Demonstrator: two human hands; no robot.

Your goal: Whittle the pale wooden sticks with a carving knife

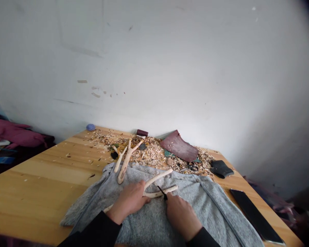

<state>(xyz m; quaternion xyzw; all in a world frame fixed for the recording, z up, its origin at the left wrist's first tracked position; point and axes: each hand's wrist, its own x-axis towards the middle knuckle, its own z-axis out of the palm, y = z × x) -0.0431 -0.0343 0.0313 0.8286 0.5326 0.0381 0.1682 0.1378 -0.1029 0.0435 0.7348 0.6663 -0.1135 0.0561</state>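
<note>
A peeled, pale forked stick [159, 175] lies over a grey cloth garment [144, 224], its two prongs pointing right. My left hand [131, 200] is closed around it near the fork, and its lower end shows below my wrist. In my closed right hand [182, 214] is a small knife [161, 191] with a thin dark blade, which crosses the nearer prong; whether the edge bites into the wood I cannot tell. Beyond my left hand, a larger forked stick [126, 164] and a smaller forked stick [119, 159] rest partly on the cloth.
Wood shavings [151, 151] cover the back of the wooden table [41, 181] by the wall. Among them are a maroon leather piece [180, 145] and a dark red roll [142, 133]. A black folded piece [221, 168] and a black phone-like slab [256, 214] lie right, a purple ball [90, 127] back left.
</note>
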